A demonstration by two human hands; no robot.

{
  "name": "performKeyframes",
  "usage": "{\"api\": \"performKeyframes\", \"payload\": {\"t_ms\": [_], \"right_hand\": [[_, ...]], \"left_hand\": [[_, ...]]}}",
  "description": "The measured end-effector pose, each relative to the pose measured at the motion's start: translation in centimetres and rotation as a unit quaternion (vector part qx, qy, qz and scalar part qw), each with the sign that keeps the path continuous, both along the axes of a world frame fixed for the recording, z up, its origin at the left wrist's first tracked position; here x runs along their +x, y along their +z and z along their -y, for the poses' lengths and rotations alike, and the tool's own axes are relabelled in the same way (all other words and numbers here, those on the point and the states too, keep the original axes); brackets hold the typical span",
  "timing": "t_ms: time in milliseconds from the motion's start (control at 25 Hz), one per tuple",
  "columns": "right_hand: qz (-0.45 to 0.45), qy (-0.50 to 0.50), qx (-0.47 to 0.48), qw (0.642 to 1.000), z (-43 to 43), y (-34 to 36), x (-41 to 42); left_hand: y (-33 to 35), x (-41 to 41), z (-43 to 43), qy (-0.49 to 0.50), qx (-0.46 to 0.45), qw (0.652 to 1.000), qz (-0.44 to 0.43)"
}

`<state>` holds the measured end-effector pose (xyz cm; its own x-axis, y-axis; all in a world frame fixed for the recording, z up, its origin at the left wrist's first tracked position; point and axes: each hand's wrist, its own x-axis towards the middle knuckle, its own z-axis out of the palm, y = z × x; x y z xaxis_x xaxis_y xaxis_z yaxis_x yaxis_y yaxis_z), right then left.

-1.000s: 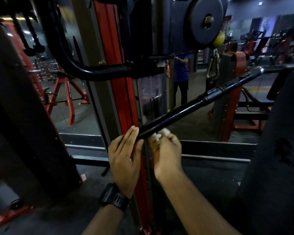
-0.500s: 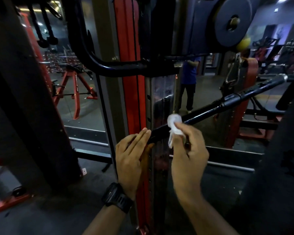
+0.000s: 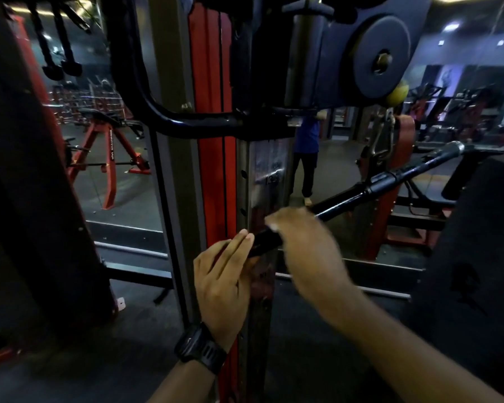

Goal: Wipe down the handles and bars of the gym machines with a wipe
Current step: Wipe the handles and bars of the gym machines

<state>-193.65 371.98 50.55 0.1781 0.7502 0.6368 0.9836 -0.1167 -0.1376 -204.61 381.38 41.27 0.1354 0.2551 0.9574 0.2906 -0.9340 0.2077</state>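
A long black bar [image 3: 358,193] slants from lower centre up to the right, ending in a silver tip. My left hand [image 3: 224,274] holds the bar's near end, its straight fingers lying along it and the thumb side hidden. My right hand [image 3: 303,245], blurred by motion, is wrapped over the bar just right of the left hand. Only a small white scrap of the wipe [image 3: 272,226] shows at its knuckles; the rest is hidden under the hand.
A red and steel upright column [image 3: 213,158] with a curved black tube [image 3: 186,122] stands right behind the hands. A round black pulley [image 3: 381,58] hangs upper right. A person in blue [image 3: 307,158] stands beyond. Dark padded parts flank both sides.
My right hand has come down over the bar, covering the wipe that hung visibly from its fingers half a second ago. The left hand has stayed at the bar's end.
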Motion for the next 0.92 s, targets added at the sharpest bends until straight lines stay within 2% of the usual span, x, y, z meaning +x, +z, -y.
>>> {"api": "performKeyframes", "payload": {"t_ms": [80,120,240,400,440,520,560,680,840,920], "right_hand": [[0.092,0.082,-0.039,0.992,0.6,-0.9,-0.4],[0.086,0.088,-0.048,0.991,1.0,-0.3,1.1],[-0.032,-0.023,0.006,0.999,1.5,1.0,4.3],[0.116,0.056,-0.024,0.991,1.6,-0.2,4.3],[0.074,0.043,-0.022,0.996,1.7,0.5,5.9],[0.030,-0.047,0.038,0.998,1.6,1.1,8.3],[0.038,-0.064,0.062,0.995,1.4,0.8,8.1],[0.094,0.001,0.041,0.995,1.3,-0.7,7.5],[0.027,-0.082,0.061,0.994,1.8,1.3,9.8],[0.101,-0.045,0.015,0.994,1.6,0.2,8.9]], "left_hand": [[-0.5,-0.1,0.2,-0.003,-0.003,1.000,-0.004],[-0.5,-0.2,0.1,0.000,-0.001,1.000,-0.005],[-0.4,0.0,0.0,0.005,-0.002,1.000,0.001],[-0.4,0.3,0.2,0.000,-0.008,1.000,0.020],[-0.3,0.2,0.0,0.000,-0.003,1.000,0.017],[-0.2,0.1,-0.2,0.001,0.003,1.000,0.012],[-0.2,0.3,-0.1,0.001,0.000,1.000,0.017],[-0.2,0.4,0.1,-0.002,-0.014,0.999,0.034],[-0.2,0.2,0.0,0.000,0.004,1.000,0.014],[-0.3,0.4,0.2,-0.001,-0.007,1.000,0.023]]}}
